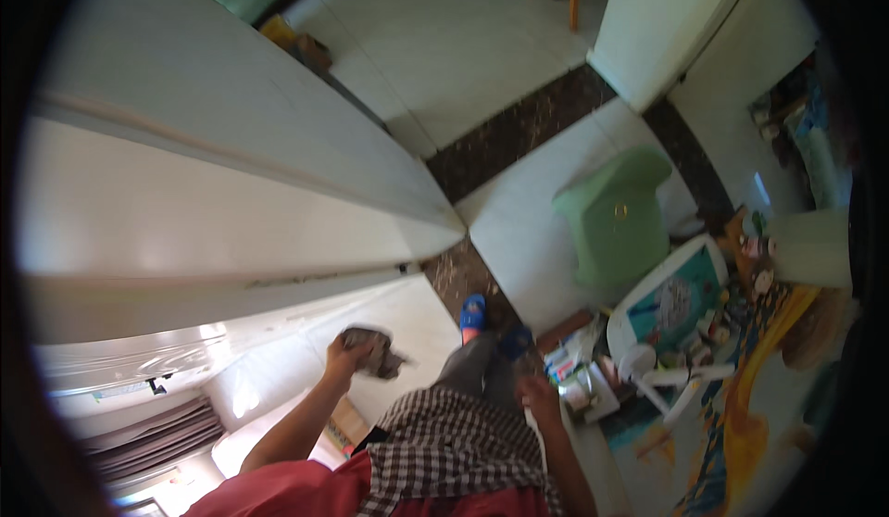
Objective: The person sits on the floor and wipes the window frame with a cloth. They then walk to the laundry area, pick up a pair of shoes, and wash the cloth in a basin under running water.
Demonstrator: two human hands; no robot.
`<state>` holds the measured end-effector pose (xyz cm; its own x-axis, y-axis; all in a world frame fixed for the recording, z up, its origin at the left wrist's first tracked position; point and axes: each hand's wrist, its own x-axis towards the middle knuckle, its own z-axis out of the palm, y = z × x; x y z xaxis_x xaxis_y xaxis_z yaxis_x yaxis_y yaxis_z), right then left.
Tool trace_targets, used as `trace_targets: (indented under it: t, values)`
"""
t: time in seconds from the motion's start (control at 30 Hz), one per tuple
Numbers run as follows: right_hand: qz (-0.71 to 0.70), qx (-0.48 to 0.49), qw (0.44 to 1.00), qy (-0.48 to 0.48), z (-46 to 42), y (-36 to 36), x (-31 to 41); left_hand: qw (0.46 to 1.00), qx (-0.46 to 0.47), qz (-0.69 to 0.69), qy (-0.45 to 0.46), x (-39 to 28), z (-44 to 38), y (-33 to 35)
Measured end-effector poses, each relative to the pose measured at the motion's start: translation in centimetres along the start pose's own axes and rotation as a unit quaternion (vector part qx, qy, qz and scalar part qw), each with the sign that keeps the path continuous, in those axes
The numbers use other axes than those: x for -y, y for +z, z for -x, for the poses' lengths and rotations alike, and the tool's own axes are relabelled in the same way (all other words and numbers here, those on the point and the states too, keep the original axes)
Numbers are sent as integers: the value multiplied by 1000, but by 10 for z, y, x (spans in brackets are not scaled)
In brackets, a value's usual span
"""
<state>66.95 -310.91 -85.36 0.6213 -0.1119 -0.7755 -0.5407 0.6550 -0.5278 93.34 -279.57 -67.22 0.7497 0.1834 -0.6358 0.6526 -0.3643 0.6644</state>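
Note:
My left hand (342, 360) is closed around a crumpled grey-brown cloth (377, 354), held out over the pale tiled floor. Part of the cloth hangs loose past my fingers and is slightly blurred. At my right side hangs my right hand (542, 400), blurred, with its fingers loosely bent and nothing visible in it. It is nearest to the cluttered desk on the right. A brown-and-white checked apron (458, 440) covers my front. One blue slipper (473, 314) is on the dark stone threshold (451, 274); the other is in shadow.
A white door or wall edge (208, 218) rises on the left. Ahead on the right stands a green plastic chair (618, 218). Beside it, the desk holds a white-framed drawing board (670, 298), books (573, 357) and a white desk lamp (646, 371). Another doorway opens beyond a dark floor strip (521, 131).

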Motion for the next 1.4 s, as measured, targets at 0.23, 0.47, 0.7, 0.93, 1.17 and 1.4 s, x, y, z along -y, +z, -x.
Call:
trace_targets:
  t: [0.23, 0.47, 0.7, 0.93, 1.17, 1.4]
  values:
    - [-113, 165, 978, -63, -14, 99, 168, 970, 176, 162, 34, -94, 11, 151]
    - [-200, 178, 961, -71, -49, 122, 189, 954, 255, 154, 19, -115, 10, 181]
    - [-236, 119, 961, -80, -78, 114, 205, 961, 241, 136, 14, -113, -11, 187]
    - [-99, 74, 972, -200, -67, 131, 237, 950, 237, 31, 200, -109, -25, 200]
    - [58, -120, 929, -345, -73, 143, 252, 938, 308, 154, 50, -138, -36, 206]
    - [354, -133, 752, -540, -77, 159, 250, 866, 388, 288, -130, -150, -54, 234]
